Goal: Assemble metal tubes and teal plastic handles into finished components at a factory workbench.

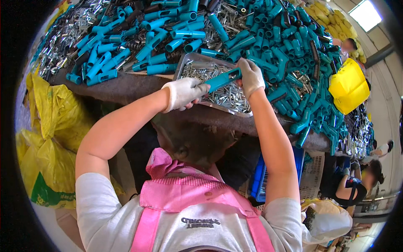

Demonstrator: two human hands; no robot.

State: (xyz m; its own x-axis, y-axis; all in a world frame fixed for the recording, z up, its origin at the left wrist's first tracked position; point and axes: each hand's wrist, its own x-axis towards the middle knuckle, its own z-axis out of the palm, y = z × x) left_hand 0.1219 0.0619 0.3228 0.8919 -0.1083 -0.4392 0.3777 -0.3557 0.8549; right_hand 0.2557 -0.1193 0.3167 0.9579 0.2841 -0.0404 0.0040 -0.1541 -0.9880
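Between my gloved hands is a teal plastic tube-shaped handle part (221, 80), tilted up to the right, with a long slot near its right end. My left hand (184, 93) is closed round its lower left end. My right hand (252, 78) grips the upper right end, most of its fingers hidden behind the part. Directly beneath lies a shallow metal tray (179, 69) with many small silver metal pins (230, 95) in it. The tray sits at the front edge of the dark-covered worktable (138, 89).
Heaped teal handle parts (103, 63) cover the left of the table, and more teal pieces (289, 63) the right. Loose silver metal parts (63, 40) lie far left. Yellow sacks (58, 109) stand left; a blue crate (257, 185) is below right. A yellow bin (349, 86) and co-workers (357, 185) are at right.
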